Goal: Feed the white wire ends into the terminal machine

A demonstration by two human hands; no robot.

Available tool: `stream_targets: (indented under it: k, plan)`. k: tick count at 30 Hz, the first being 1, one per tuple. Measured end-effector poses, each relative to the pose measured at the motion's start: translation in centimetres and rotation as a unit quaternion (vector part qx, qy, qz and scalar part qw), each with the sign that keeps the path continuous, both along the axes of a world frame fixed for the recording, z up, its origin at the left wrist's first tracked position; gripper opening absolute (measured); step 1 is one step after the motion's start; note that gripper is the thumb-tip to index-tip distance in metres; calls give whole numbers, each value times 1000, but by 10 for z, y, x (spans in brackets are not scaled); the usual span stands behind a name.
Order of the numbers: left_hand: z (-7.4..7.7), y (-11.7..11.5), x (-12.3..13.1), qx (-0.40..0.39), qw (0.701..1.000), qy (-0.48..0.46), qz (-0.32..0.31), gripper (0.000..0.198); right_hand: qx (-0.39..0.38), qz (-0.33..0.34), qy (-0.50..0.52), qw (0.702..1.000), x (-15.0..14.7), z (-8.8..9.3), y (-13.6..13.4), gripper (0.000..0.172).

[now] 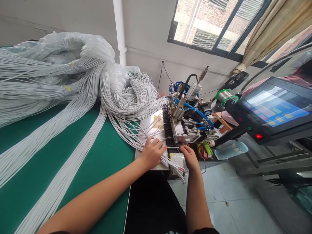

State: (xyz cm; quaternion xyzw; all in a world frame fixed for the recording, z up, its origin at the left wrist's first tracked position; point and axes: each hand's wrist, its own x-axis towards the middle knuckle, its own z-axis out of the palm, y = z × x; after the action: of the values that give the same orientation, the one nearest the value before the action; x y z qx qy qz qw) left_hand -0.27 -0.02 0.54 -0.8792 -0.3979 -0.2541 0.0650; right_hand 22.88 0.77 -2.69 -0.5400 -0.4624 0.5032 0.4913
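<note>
My left hand (152, 152) lies on the metal plate (148, 123) of a small machine, its fingers curled over several thin white cables (146, 131) that fan across the plate. My right hand (188, 156) is just to its right, fingertips pinched on the end of one white cable at the black fixture rail (168, 130). Behind the rail rises the soldering head (185, 110) with blue air hoses. Loose cable ends (176, 169) hang off the plate's near edge below my hands.
Large bundles of white cables (60, 84) spread over the green table (31, 182), some in clear plastic. A touchscreen panel (273, 109) stands at the right, with a solder spool (223, 95), a small fan (237, 79), scissors (203, 151) and a window behind.
</note>
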Motion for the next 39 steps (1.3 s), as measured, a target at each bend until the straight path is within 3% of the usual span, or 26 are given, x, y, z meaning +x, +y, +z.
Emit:
stream_targets:
  k: [4, 7, 13, 16, 19, 24, 29, 34, 39]
  plan:
    - [0, -1, 0, -3, 1000, -1, 9, 35, 34, -12, -97, 995, 10, 8, -9, 38]
    - [-2, 0, 1, 2, 1000, -5, 22, 29, 62, -5, -169, 984, 18, 25, -26, 34]
    - [-2, -1, 1, 23, 999, -8, 25, 31, 95, 145, -275, 946, 23, 65, -60, 27]
    - [1, -1, 1, 16, 1000, -3, 21, 28, 98, 206, -303, 925, 18, 72, -66, 22]
    - [1, -2, 0, 8, 1000, -3, 13, 29, 108, 224, -314, 916, 13, 71, -66, 22]
    - [-2, 0, 0, 14, 1000, -4, -8, 33, 130, 198, -296, 925, 10, 67, -59, 27]
    - [-4, 1, -1, 29, 998, 3, -47, 37, 126, 105, -266, 950, 10, 58, -45, 30]
    - [-3, 1, -2, 51, 997, -1, -53, 42, 123, 23, -268, 955, 11, 48, -31, 33]
    - [-1, 0, 0, 76, 997, -29, -20, 24, 101, 32, -249, 963, 19, 42, -27, 35]
